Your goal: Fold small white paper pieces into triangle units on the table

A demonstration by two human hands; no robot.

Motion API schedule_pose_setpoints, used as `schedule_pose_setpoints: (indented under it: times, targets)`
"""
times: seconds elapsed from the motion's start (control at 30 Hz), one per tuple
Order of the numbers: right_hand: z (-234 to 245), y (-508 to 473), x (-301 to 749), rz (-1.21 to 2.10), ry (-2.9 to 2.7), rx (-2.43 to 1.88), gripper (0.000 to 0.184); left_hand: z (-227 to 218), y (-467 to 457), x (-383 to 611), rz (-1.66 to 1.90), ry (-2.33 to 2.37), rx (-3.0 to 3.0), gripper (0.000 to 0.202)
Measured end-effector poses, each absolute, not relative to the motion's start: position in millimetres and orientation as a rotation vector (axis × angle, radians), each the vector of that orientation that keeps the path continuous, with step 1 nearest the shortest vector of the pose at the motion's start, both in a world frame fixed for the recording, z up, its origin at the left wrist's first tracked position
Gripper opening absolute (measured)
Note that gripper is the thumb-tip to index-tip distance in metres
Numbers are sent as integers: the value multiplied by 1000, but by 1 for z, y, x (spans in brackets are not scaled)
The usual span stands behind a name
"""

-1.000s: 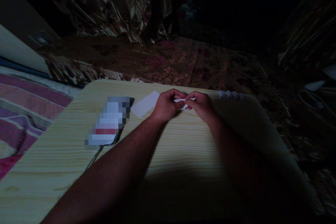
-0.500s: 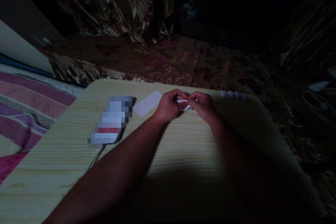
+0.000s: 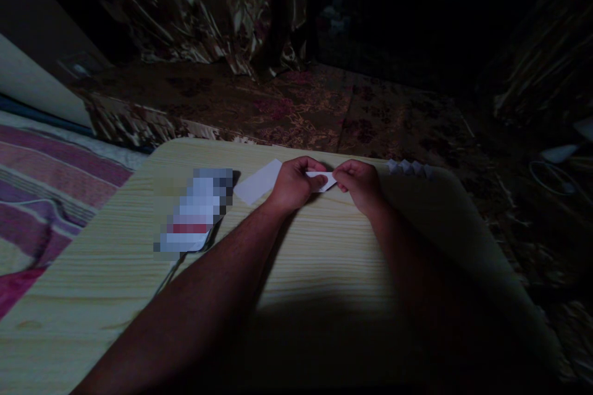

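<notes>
A small folded piece of white paper is stretched between my two hands above the far side of the wooden table. My left hand grips its left part, thumb on top and fingers behind. At the paper's right tip, my right hand pinches with thumb and curled fingers. Left of my left hand lies a flat white paper sheet, its right end partly covered by that hand. Several small folded white paper pieces stand in a row to the right, along the far edge.
A phone-like device, blurred out by pixelation, lies on the left of the table with a cable running from it. A striped bedspread borders the left side. Patterned fabric and a curtain are beyond the far edge.
My hands have drawn slightly apart, the left moving a little left and the right a little right. More of the white paper now shows between them.
</notes>
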State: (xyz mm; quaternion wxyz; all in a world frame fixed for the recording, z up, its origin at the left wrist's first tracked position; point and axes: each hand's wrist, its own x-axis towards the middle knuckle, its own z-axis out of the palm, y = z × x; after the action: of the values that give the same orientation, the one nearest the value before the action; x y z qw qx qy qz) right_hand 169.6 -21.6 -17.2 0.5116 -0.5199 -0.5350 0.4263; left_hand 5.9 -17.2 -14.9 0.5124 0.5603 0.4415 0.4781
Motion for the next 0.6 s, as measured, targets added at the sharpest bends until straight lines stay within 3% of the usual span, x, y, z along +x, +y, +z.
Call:
schedule_pose_setpoints:
  times: [0.3,0.6]
  targets:
    - [-25,-9,178,1032,-1068,-1113,6,-14,-14,4,1258,1003,1088,31]
    - [-22,-18,173,1098,-1301,-1172,18,-19,-13,5,1260,983,1143,31]
